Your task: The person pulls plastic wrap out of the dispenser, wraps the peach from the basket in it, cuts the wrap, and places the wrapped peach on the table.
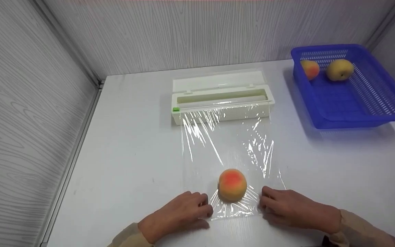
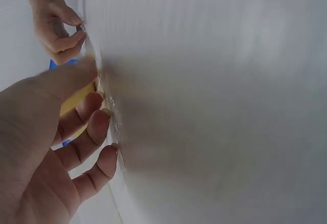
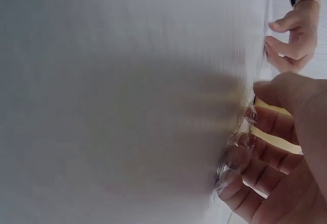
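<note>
A sheet of clear plastic wrap (image 1: 231, 147) stretches from a white dispenser box (image 1: 175, 103) toward the person. On its near part sits an orange-yellow peach (image 1: 232, 185) with a red blush, creases fanning out around its base. My left hand (image 1: 185, 209) pinches the wrap's near left corner, fingers curled. At the near right corner, my right hand (image 1: 290, 207) grips the edge in the same way. Both wrist views show the thumb and fingertips at the crumpled film edge (image 3: 237, 150), with the peach's yellow partly hidden behind the fingers.
The box's lid (image 1: 218, 81) is tipped back, baring the white roll (image 1: 223, 102), and a green piece (image 1: 176, 109) marks its left corner. A blue basket (image 1: 365, 122) at the right holds another peach (image 1: 311, 70) and a yellow fruit (image 1: 339, 70). Pale panels (image 1: 170, 31) wall the table.
</note>
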Motion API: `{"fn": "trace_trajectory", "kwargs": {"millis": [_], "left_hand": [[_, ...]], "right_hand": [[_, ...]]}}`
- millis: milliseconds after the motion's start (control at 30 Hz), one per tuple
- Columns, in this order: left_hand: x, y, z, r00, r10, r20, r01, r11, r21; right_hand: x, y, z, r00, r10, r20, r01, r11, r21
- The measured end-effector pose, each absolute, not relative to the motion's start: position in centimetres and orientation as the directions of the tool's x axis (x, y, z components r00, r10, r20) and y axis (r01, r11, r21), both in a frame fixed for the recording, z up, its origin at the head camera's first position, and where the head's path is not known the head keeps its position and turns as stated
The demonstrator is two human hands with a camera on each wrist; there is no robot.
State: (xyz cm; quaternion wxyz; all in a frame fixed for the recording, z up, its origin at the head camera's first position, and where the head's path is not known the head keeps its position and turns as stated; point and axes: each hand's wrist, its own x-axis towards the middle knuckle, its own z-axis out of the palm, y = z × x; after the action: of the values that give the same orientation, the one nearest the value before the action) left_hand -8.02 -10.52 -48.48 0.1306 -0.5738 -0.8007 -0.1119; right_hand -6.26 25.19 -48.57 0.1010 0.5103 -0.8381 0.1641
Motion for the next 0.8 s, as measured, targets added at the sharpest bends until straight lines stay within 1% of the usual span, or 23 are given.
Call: {"fn": "trace_trajectory", "kwargs": {"millis": [100,233,333,433,567,700,800], "left_hand": [[-8.03,-10.40,-48.43,-0.304,0.900,0.313,0.947,0.320,0.000],[-8.00,-10.09,-48.36,-0.296,0.908,0.295,0.947,0.319,-0.031],[-7.87,-9.82,-48.32,-0.308,0.913,0.266,0.943,0.329,-0.038],[-7.73,-9.64,-48.27,-0.330,0.911,0.249,0.936,0.351,-0.044],[-7.73,-9.64,-48.09,-0.353,0.898,0.264,0.928,0.371,-0.019],[-8.01,-9.84,-47.82,-0.368,0.881,0.296,0.922,0.387,-0.006],[-8.36,-9.94,-47.64,-0.365,0.867,0.338,0.919,0.393,-0.017]], "right_hand": [[-6.25,25.13,-48.44,-0.467,-0.826,0.316,-0.884,0.435,-0.170],[-6.30,25.05,-48.45,-0.471,-0.831,0.297,-0.882,0.452,-0.135],[-6.33,25.17,-48.56,-0.463,-0.830,0.309,-0.885,0.450,-0.118],[-6.31,25.38,-48.65,-0.456,-0.827,0.327,-0.890,0.432,-0.148],[-6.31,25.58,-48.54,-0.464,-0.822,0.331,-0.885,0.410,-0.221],[-6.50,25.59,-48.30,-0.487,-0.804,0.342,-0.871,0.416,-0.262],[-6.71,25.58,-48.12,-0.504,-0.790,0.348,-0.858,0.413,-0.304]]}}
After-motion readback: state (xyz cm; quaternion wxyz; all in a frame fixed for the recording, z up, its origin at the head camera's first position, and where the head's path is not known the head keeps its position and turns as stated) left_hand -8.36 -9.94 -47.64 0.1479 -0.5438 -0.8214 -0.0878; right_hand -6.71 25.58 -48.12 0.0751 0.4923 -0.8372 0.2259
